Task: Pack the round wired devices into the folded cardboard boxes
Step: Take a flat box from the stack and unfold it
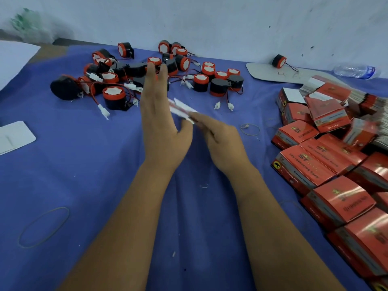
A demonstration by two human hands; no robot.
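Nearest the camera, two bare forearms reach forward over the blue-covered worktop (pixel 88 175). At far left a rubber band (pixel 44 226) lies flat, with a white card (pixel 14 136) beyond it near the worktop's left edge. Farther back sits the heap of round wired devices (pixel 147 74), red-capped and black-bodied, wires and white plugs trailing toward the person. The left hand (pixel 159 120) stands edge-on with fingers straight and released, its tips overlapping the heap in view. Just right of it, the right hand (pixel 218 137) pinches a flattened cardboard box (pixel 182 110), whose long axis runs up-left toward the left palm. The devices lie straight ahead of both hands, and the left hand looks nearer them. Bare cloth between hands and heap gives working room. On the right, folded red boxes (pixel 327 171) crowd the worktop up to its right edge.
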